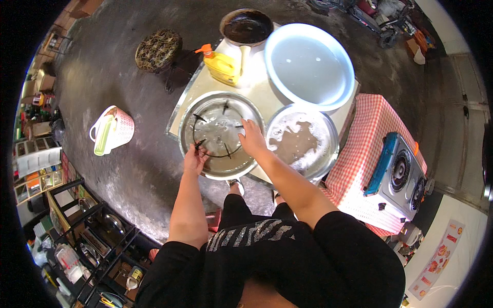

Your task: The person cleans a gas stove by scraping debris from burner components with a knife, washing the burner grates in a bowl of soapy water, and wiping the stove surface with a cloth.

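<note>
A round stainless steel basin (187, 102) of cloudy water stands at the table's near left. In it is a thin black wire burner ring (219, 156) with several short prongs, part of it under the water. My left hand (195, 158) pinches the ring at a prong on its near left side. Over the ring's right side, my right hand (254, 139) has thumb and fingers around a prong, hiding that stretch of wire. A second steel basin (334, 143) beside it holds brownish water with white foam. Behind that, a large light-blue plastic basin (270, 73) contains clearer water.
A yellow jug with an orange cap (223, 68) and a dark wok (246, 27) are farther back on the table (192, 101). A two-burner gas stove (400, 175) sits right, on a red checked cloth (362, 131). Left are a stool (158, 50) and a white basket (122, 125).
</note>
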Motion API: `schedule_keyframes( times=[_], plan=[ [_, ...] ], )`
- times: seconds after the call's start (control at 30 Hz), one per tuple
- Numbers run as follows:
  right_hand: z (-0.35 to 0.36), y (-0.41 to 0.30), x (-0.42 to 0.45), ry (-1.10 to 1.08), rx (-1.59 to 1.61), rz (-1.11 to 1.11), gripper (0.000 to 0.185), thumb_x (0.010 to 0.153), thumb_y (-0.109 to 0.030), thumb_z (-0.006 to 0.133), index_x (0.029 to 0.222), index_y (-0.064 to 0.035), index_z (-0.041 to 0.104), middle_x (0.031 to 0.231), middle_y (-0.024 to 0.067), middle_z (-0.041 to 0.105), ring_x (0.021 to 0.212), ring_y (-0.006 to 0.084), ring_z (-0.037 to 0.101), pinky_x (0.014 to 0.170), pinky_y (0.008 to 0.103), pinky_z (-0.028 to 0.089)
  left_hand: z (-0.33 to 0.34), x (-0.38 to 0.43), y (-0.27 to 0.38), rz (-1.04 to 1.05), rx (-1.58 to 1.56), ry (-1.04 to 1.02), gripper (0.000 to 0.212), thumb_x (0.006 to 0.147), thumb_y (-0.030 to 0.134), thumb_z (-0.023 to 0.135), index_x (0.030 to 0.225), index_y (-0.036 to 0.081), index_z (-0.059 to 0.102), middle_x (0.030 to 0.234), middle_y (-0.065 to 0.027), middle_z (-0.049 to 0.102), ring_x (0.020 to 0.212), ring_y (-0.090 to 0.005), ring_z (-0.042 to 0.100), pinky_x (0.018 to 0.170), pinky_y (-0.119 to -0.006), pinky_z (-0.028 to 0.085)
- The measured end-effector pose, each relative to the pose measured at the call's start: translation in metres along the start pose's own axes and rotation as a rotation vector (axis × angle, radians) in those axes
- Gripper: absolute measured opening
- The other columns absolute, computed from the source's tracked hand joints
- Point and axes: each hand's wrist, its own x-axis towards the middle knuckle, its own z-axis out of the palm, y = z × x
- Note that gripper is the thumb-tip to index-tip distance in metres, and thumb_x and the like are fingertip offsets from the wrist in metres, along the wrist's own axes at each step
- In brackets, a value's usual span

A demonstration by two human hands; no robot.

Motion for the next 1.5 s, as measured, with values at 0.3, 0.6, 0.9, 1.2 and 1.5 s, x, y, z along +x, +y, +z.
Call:
schedule_keyframes(
  times=[0.3, 0.6, 0.9, 1.2, 1.5],
  plan=[
    [0.089, -0.009, 0.043, -0.395, -0.003, 0.565, 0.058, 0.081, -0.021, 0.064, 0.132, -0.0032, 0.043, 0.134, 0.0239, 0.046, 0.123, 0.0396, 0.046, 0.103, 0.0455, 0.040, -0.052, 0.062, -0.023, 0.075, 0.416, 0.537, 0.041, 0.094, 0.024, 0.048, 0.129, 0.004, 0.046, 0.122, -0.0146, 0.056, 0.106, -0.0321, 0.055, 0.089, -0.043, 0.045],
    [0.088, 0.060, 0.030, -0.008, -0.099, 0.349, 0.022, 0.083, -0.011, 0.051, 0.096, -0.0088, 0.068, 0.103, 0.0182, 0.066, 0.105, 0.0385, 0.058, 0.089, 0.0463, 0.046, 0.042, 0.045, -0.013, 0.055, 0.996, 0.423, 0.058, 0.084, 0.034, 0.067, 0.122, -0.006, 0.050, 0.115, -0.0226, 0.061, 0.104, -0.0346, 0.059, 0.090, -0.041, 0.045],
    [-0.007, -0.031, 0.021, -0.149, -0.277, 0.178, 0.025, 0.078, -0.007, 0.056, 0.099, -0.0141, 0.069, 0.100, 0.0070, 0.067, 0.106, 0.0314, 0.053, 0.092, 0.0410, 0.042, 0.041, 0.006, 0.039, -0.163, 0.909, 0.263, 0.040, 0.088, 0.037, 0.063, 0.085, -0.002, 0.063, 0.067, -0.0106, 0.064, 0.056, -0.0195, 0.061, 0.051, -0.034, 0.046],
    [-0.072, -0.112, -0.021, -0.114, -0.308, 0.094, 0.021, 0.080, -0.009, 0.057, 0.095, -0.0114, 0.071, 0.099, 0.0134, 0.064, 0.101, 0.0335, 0.057, 0.082, 0.0435, 0.051, 0.065, -0.079, 0.095, -0.372, 0.851, 0.118, 0.043, 0.089, 0.045, 0.062, 0.066, 0.009, 0.064, 0.062, -0.0041, 0.065, 0.048, -0.0133, 0.055, 0.042, -0.028, 0.035],
    [-0.072, -0.073, -0.053, -0.105, -0.521, 0.018, 0.020, 0.072, -0.010, 0.059, 0.086, -0.0138, 0.073, 0.094, 0.0146, 0.064, 0.098, 0.0324, 0.061, 0.076, 0.0437, 0.054, 0.060, -0.089, 0.088, -0.513, 1.087, -0.032, 0.035, 0.088, 0.049, 0.062, 0.081, 0.015, 0.067, 0.091, 0.0024, 0.069, 0.082, -0.0110, 0.060, 0.077, -0.042, 0.040]
  ],
)
